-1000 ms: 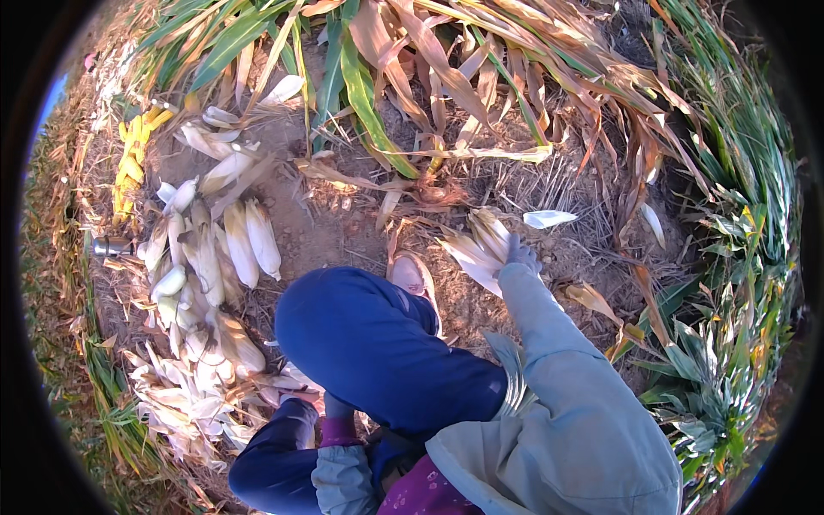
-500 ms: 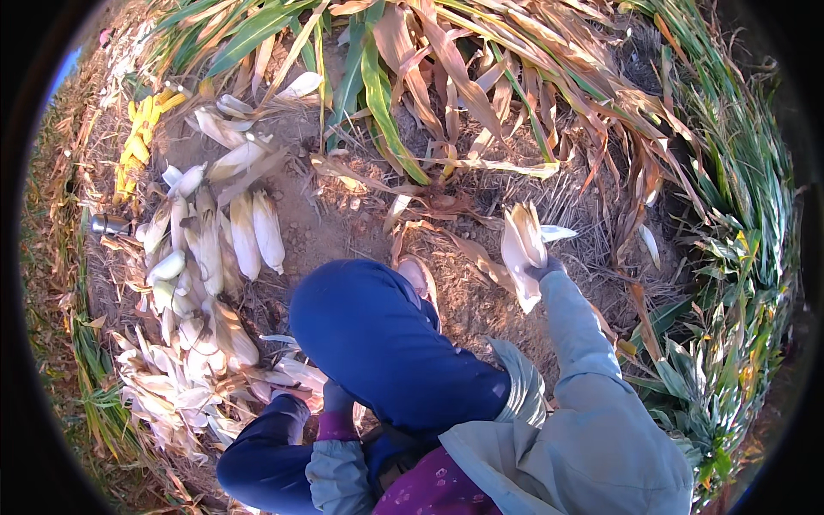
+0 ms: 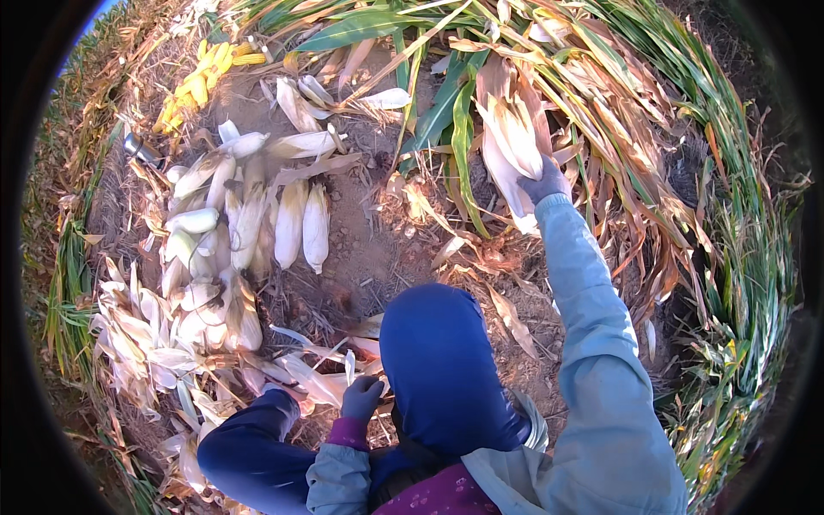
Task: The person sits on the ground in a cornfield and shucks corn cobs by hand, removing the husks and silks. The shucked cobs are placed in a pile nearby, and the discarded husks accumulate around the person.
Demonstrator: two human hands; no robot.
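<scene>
My right hand, in a grey glove, is stretched out far ahead and closed on the lower part of a pale corn husk. The husk's leaves spread apart; whether an ear is inside is hidden. Behind it lie the cut corn stalks. Close to my body, beside my bent knee, my left hand is closed in a grey glove. A small pale sliver shows next to its fingers, but what it holds, if anything, I cannot make out. Loose dry husks lie just beyond it.
Several corn ears in pale husks are piled at the left, with bare yellow cobs farther off. A metal flask lies beside the pile. Loose husks heap nearer on the left. Green and brown stalks stretch across the far right.
My right hand has moved forward with the husk, toward the stalks. My left hand shows more plainly beside the knee. The view has shifted, so the ground things sit farther right.
</scene>
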